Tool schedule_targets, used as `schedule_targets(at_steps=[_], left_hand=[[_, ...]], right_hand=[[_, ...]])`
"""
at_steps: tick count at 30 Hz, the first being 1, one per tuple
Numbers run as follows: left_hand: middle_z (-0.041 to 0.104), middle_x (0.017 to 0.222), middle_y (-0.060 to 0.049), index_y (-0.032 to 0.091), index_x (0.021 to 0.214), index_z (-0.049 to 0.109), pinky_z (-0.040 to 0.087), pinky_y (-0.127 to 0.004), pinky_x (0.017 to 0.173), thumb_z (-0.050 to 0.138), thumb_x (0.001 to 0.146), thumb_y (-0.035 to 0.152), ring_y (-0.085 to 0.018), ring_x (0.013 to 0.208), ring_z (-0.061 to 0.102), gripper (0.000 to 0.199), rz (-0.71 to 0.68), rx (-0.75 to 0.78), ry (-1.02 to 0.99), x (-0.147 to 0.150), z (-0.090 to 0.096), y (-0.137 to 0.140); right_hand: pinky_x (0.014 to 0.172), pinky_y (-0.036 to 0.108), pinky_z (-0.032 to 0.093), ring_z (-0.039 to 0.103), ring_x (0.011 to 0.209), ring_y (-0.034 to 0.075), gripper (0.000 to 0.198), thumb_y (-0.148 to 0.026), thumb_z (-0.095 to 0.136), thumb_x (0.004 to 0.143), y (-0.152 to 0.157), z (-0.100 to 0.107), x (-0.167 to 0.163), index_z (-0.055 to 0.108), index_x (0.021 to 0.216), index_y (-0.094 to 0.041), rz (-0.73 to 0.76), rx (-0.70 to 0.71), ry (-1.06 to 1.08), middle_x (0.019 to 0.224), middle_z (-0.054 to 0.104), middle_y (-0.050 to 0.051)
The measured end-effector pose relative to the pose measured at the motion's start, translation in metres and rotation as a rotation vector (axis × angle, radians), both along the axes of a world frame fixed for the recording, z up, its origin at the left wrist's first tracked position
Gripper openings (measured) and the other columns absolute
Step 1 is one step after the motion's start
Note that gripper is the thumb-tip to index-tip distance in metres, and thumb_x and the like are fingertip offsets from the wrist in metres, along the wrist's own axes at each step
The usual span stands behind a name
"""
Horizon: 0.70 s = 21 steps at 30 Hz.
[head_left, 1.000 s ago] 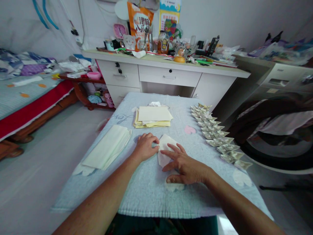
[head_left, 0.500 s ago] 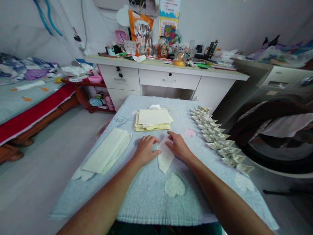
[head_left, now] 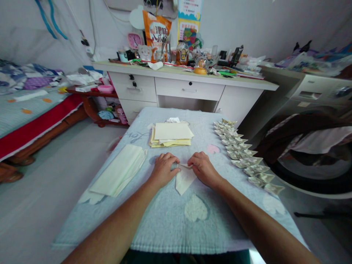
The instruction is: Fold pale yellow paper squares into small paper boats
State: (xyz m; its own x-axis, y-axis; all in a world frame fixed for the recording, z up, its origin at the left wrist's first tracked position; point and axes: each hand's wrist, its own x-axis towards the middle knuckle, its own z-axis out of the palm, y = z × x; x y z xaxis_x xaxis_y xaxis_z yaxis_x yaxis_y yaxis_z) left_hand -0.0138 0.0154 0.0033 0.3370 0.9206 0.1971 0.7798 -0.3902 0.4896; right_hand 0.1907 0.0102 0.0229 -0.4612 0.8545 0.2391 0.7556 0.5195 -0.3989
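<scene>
A small white folded sheet of paper point(head_left: 184, 180) lies on the cloth-covered table, its near end narrowing to a point. At its upper left edge is my left hand point(head_left: 165, 168), fingers curled, thumb and forefinger closing on the fold's end. My right hand point(head_left: 204, 167) pinches the upper right of the paper, where the top edge is bent over toward me. The fingertips hide part of that fold. Beyond both hands sits a stack of cream and yellow paper point(head_left: 172, 132). Left of my left hand lies a pile of long pale paper strips point(head_left: 118, 170).
Along the table's right side runs a row of several folded pointed paper pieces point(head_left: 242, 154). The tablecloth point(head_left: 165, 227) is pale blue with heart shapes. Behind stands a white desk point(head_left: 189, 90) crowded with items, with a washing machine point(head_left: 310, 95) to the right and a bed point(head_left: 35, 110) left.
My right hand has drawn slightly toward me, its fingers now curled in a pinch. The paper's far tip, flat before, is bent down. My left hand has barely moved.
</scene>
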Motion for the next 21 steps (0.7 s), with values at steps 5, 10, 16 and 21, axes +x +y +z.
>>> schedule_targets(at_steps=[5, 10, 16, 21], left_hand=[[0.06, 0.096, -0.003, 0.024, 0.091, 0.067, 0.038, -0.035, 0.085, 0.071, 0.074, 0.027, -0.022, 0.096, 0.051, 0.018, -0.038, 0.009, -0.029, 0.0, 0.001, 0.001], [0.06, 0.096, -0.003, 0.024, 0.091, 0.068, 0.039, -0.035, 0.085, 0.071, 0.074, 0.028, -0.022, 0.095, 0.052, 0.018, -0.041, 0.004, -0.023, -0.001, 0.001, 0.001], [0.061, 0.095, -0.002, 0.025, 0.092, 0.07, 0.039, -0.035, 0.084, 0.071, 0.075, 0.029, -0.022, 0.094, 0.052, 0.017, -0.067, 0.031, -0.028, -0.003, -0.001, 0.002], [0.061, 0.094, -0.002, 0.026, 0.092, 0.072, 0.039, -0.033, 0.085, 0.069, 0.077, 0.026, -0.02, 0.093, 0.052, 0.015, -0.11, 0.047, -0.042, -0.003, -0.004, 0.002]], right_hand=[[0.08, 0.032, 0.032, 0.044, 0.093, 0.02, 0.022, -0.005, 0.052, 0.082, -0.011, -0.001, 0.001, 0.066, 0.092, -0.019, 0.054, 0.051, -0.141, 0.094, 0.059, 0.006], [0.082, 0.034, 0.031, 0.044, 0.094, 0.021, 0.023, -0.008, 0.052, 0.086, -0.012, -0.006, 0.004, 0.067, 0.097, -0.022, 0.082, 0.067, -0.156, 0.097, 0.058, 0.006], [0.084, 0.035, 0.031, 0.045, 0.094, 0.02, 0.021, -0.013, 0.054, 0.089, -0.01, -0.009, 0.008, 0.071, 0.096, -0.024, 0.093, 0.081, -0.128, 0.098, 0.06, 0.006], [0.085, 0.035, 0.031, 0.046, 0.095, 0.02, 0.027, -0.007, 0.056, 0.084, -0.01, -0.01, 0.009, 0.071, 0.097, -0.025, 0.089, 0.089, -0.108, 0.1, 0.06, 0.005]])
